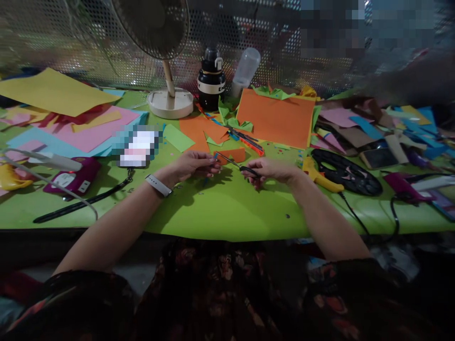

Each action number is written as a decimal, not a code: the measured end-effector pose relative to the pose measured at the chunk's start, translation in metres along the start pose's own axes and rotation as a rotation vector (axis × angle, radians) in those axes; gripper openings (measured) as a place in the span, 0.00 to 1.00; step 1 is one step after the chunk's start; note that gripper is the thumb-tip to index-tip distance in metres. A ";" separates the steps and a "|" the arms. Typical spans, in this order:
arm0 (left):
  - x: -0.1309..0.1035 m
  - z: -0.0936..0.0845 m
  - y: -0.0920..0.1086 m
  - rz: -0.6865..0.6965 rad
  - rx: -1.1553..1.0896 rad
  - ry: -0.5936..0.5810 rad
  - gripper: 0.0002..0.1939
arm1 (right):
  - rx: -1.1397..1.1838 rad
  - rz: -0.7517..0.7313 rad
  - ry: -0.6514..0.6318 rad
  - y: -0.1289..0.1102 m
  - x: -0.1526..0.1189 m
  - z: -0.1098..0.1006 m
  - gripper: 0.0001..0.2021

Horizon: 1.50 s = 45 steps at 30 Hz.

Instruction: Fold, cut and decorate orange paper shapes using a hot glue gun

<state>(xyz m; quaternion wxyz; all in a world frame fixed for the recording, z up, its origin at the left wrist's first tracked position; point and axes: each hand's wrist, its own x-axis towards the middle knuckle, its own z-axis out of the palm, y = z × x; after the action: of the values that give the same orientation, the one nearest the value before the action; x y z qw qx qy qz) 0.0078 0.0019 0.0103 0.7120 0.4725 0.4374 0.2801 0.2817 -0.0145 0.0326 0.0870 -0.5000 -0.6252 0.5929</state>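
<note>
My right hand [259, 171] is closed round the black handles of a pair of scissors [229, 159], whose blades point up and left toward my left hand. Pinched in the fingertips of my left hand [199, 165] is a small blue piece [215, 155], close to the scissor tips. Whether the blades touch it is too small to tell. Just beyond both hands, an orange paper piece [232, 155] lies on the green table cover [220, 213]. More scissors with orange handles [253, 146] rest behind it.
A fan [170, 103], a black bottle [211, 85] and a clear bottle [247, 68] stand at the back. Orange sheets [277, 116] lie behind my hands. A phone [139, 148] is left; a yellow glue gun [322, 177] and black tray [350, 175] are right, among paper scraps.
</note>
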 end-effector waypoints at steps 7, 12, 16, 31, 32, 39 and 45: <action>-0.003 0.001 0.002 -0.035 -0.069 0.007 0.04 | -0.025 -0.013 -0.063 0.011 0.005 -0.002 0.21; -0.007 0.006 0.005 -0.096 -0.089 0.010 0.04 | -0.012 -0.063 -0.019 0.013 -0.001 0.004 0.20; -0.009 0.010 0.006 -0.116 -0.124 -0.009 0.04 | -0.003 -0.054 -0.039 0.011 -0.006 0.007 0.19; -0.010 0.009 0.007 -0.082 -0.087 -0.052 0.04 | 0.016 -0.038 -0.058 0.019 -0.007 0.007 0.16; -0.009 0.008 0.006 -0.080 -0.088 -0.056 0.04 | 0.009 -0.039 -0.053 0.019 -0.007 0.007 0.16; -0.007 0.005 0.004 -0.081 -0.115 -0.072 0.04 | -0.035 -0.049 -0.045 0.024 -0.003 0.006 0.19; -0.005 0.002 0.002 -0.070 -0.115 -0.096 0.04 | -0.037 -0.043 -0.022 0.024 -0.003 0.007 0.20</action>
<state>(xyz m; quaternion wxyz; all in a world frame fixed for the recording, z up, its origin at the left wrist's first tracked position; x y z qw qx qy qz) 0.0070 -0.0026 0.0141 0.7676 0.4280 0.4020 0.2568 0.2903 -0.0261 0.0121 0.0839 -0.4815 -0.6475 0.5847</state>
